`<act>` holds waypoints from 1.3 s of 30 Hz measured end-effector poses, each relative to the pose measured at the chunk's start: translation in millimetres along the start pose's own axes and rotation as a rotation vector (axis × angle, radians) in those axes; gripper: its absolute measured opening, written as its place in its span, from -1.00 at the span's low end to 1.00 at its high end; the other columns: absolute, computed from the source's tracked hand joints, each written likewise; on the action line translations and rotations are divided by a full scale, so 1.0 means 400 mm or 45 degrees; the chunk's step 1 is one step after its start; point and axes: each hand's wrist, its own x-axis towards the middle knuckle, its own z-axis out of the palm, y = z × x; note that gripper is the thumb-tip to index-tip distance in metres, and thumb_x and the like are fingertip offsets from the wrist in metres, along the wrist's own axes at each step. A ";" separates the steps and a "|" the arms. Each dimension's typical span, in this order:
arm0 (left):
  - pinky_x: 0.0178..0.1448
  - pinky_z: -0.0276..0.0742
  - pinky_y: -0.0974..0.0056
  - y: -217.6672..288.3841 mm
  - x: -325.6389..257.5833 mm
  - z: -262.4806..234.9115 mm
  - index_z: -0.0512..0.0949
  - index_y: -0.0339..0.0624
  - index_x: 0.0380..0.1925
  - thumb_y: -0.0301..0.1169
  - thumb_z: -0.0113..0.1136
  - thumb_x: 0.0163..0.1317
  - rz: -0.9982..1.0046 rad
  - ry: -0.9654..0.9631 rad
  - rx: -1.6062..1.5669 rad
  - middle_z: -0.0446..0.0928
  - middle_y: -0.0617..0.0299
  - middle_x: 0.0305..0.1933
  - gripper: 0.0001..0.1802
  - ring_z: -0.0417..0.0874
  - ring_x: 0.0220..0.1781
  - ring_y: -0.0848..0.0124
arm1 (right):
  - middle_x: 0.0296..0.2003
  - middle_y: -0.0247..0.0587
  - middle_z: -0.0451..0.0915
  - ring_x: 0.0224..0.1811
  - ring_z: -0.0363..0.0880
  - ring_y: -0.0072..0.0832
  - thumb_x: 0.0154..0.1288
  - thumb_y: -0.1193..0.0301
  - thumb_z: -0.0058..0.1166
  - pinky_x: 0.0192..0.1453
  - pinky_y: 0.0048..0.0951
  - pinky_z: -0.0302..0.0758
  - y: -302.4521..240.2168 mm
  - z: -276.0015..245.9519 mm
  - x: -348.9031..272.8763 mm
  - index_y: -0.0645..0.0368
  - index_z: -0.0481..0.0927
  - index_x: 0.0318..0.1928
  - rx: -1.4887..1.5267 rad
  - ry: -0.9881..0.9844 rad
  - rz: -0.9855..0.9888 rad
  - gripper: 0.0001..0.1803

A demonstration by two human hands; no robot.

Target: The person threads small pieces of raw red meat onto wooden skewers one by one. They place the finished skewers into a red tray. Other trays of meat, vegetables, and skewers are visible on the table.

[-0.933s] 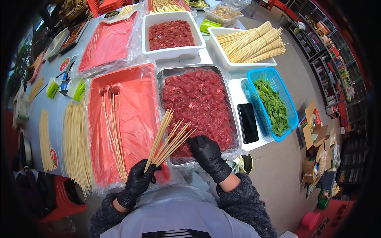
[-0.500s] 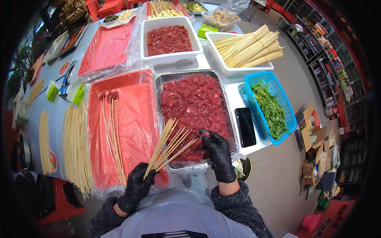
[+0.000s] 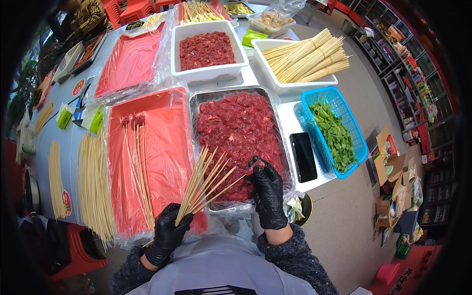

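In my black-gloved left hand (image 3: 169, 227) I grip a fanned bunch of bamboo skewers (image 3: 202, 181). One skewer sticks out farther right than the others, its tip close to my right fingers. My right hand (image 3: 271, 196), also black-gloved, pinches a small piece of raw meat (image 3: 257, 164) at that tip; whether the point has pierced it I cannot make out. Both hands are over the near part of a metal tray (image 3: 193, 105) heaped with red meat chunks (image 3: 236, 123). To the left, several skewers with meat at their far ends (image 3: 133, 120) lie in a plastic-lined red tray (image 3: 169, 142).
Loose skewers (image 3: 92, 187) lie left of the red tray. Behind stand a white tub of meat (image 3: 209, 73) and a white bin (image 3: 295, 89) of bundled skewers. A phone (image 3: 303, 157) and a blue basket (image 3: 361, 142) of green leaves are at the right.
The right fingers have shifted slightly, and the piece of meat shows more plainly at the skewer tip. The bunch in the left hand is a little more spread.
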 end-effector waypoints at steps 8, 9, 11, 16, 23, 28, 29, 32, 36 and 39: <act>-0.46 0.44 0.41 -0.006 0.003 0.000 0.56 -0.34 -0.35 -0.62 0.18 0.08 -0.042 -0.034 -0.020 0.45 0.19 -0.41 -0.90 0.51 -0.48 0.45 | -0.21 -0.20 0.60 -0.22 0.56 -0.53 0.22 0.52 0.06 -0.12 -0.54 0.49 0.022 0.008 -0.007 0.30 0.52 -0.03 -0.024 -0.051 -0.033 -0.71; -0.47 0.45 0.43 -0.005 0.003 -0.001 0.55 -0.35 -0.34 -0.64 0.15 0.10 -0.046 -0.055 -0.014 0.44 0.21 -0.37 -0.90 0.51 -0.45 0.47 | -0.20 -0.21 0.60 -0.22 0.56 -0.52 0.23 0.51 0.05 -0.12 -0.54 0.49 0.022 0.010 -0.009 0.29 0.51 -0.03 -0.031 -0.064 -0.028 -0.71; -0.48 0.46 0.45 -0.006 0.004 -0.002 0.54 -0.37 -0.33 -0.65 0.12 0.13 -0.036 -0.073 0.004 0.43 0.23 -0.34 -0.90 0.51 -0.42 0.49 | -0.19 -0.21 0.59 -0.22 0.56 -0.51 0.24 0.49 0.04 -0.11 -0.53 0.49 0.024 0.017 -0.014 0.29 0.50 -0.02 -0.012 -0.072 -0.020 -0.71; -0.46 0.42 0.38 -0.001 0.003 0.010 0.55 -0.35 -0.38 -0.60 0.20 0.06 -0.045 0.038 -0.098 0.46 0.18 -0.44 -0.90 0.51 -0.52 0.45 | -0.18 -0.18 0.58 -0.17 0.55 -0.49 0.30 0.44 -0.02 -0.07 -0.50 0.48 0.030 0.021 -0.017 0.30 0.49 -0.01 0.007 -0.099 0.025 -0.71; -0.51 0.43 0.46 0.008 0.007 0.004 0.51 -0.34 -0.33 -0.65 0.15 0.10 -0.011 -0.045 -0.030 0.40 0.25 -0.36 -0.89 0.49 -0.46 0.51 | -0.18 -0.18 0.58 -0.17 0.54 -0.49 0.40 0.25 -0.19 -0.01 -0.47 0.46 0.015 0.026 -0.020 0.30 0.49 -0.03 0.045 -0.156 -0.006 -0.62; -0.52 0.43 0.46 0.005 0.008 0.010 0.50 -0.33 -0.31 -0.66 0.16 0.09 -0.024 -0.032 -0.131 0.39 0.26 -0.37 -0.86 0.48 -0.46 0.51 | -0.22 -0.22 0.57 -0.20 0.54 -0.48 0.40 0.23 -0.21 -0.01 -0.45 0.47 0.027 0.016 -0.013 0.28 0.51 -0.06 -0.019 -0.162 -0.013 -0.62; -0.52 0.43 0.46 0.006 0.008 0.011 0.50 -0.33 -0.31 -0.66 0.16 0.09 -0.029 -0.028 -0.137 0.39 0.26 -0.37 -0.86 0.48 -0.46 0.51 | -0.20 -0.18 0.57 -0.18 0.55 -0.45 0.40 0.24 -0.20 -0.01 -0.41 0.48 0.029 0.015 -0.013 0.29 0.52 -0.08 0.025 -0.152 -0.019 -0.64; -0.53 0.43 0.46 0.014 0.006 0.011 0.50 -0.33 -0.31 -0.66 0.16 0.09 -0.035 -0.011 -0.129 0.39 0.26 -0.36 -0.86 0.48 -0.46 0.51 | -0.17 -0.13 0.57 -0.15 0.57 -0.39 0.38 0.28 -0.16 -0.01 -0.35 0.50 0.032 0.022 -0.013 0.31 0.52 -0.13 0.124 -0.119 -0.009 -0.67; -0.52 0.44 0.46 0.012 0.009 0.011 0.50 -0.33 -0.31 -0.65 0.15 0.10 -0.011 -0.027 -0.094 0.40 0.26 -0.36 -0.87 0.48 -0.47 0.51 | -0.22 -0.17 0.58 -0.19 0.57 -0.41 0.36 0.32 -0.11 -0.04 -0.38 0.51 0.026 0.018 -0.011 0.31 0.52 -0.11 0.075 -0.096 0.029 -0.70; -0.52 0.44 0.46 0.010 0.005 0.010 0.50 -0.33 -0.31 -0.65 0.15 0.10 0.006 -0.019 -0.085 0.40 0.25 -0.36 -0.87 0.48 -0.47 0.52 | -0.24 -0.18 0.58 -0.20 0.57 -0.42 0.34 0.34 -0.08 -0.05 -0.40 0.52 0.032 0.019 -0.009 0.31 0.52 -0.10 0.107 -0.100 0.043 -0.71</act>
